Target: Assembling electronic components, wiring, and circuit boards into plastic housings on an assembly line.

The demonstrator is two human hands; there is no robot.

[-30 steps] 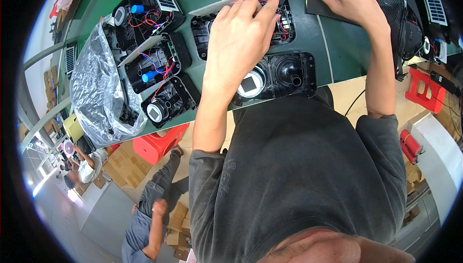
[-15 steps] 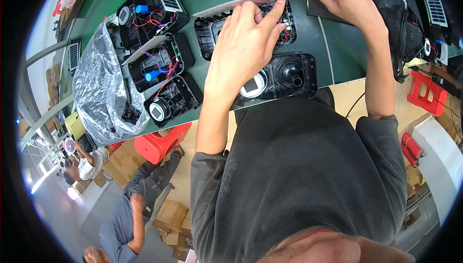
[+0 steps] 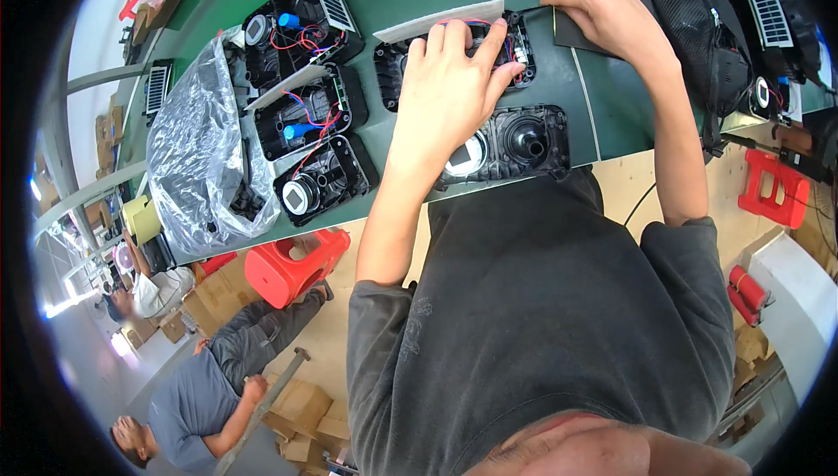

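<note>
A black plastic housing lies on the table with a pale flat panel standing along its far side. Red and blue wires and a small board show at its right end. My left hand lies across this housing and grips it, index finger at the panel's right corner and thumb near the white connector. What its other fingertips touch is hidden. To the right, my right hand pinches a thin black cable that runs to the housing's right end. A second black housing part with a round display lies nearer me.
Several opened housings with blue cylinders and wires stand at left beside a clear plastic bag. A black mesh bag lies at right. Below the table are a red stool and another person holding a long bar.
The view has shifted slightly, moving the table items a little. My hands keep nearly the same hold on the housing and cable. The other person at lower left has moved and now shows a bar.
</note>
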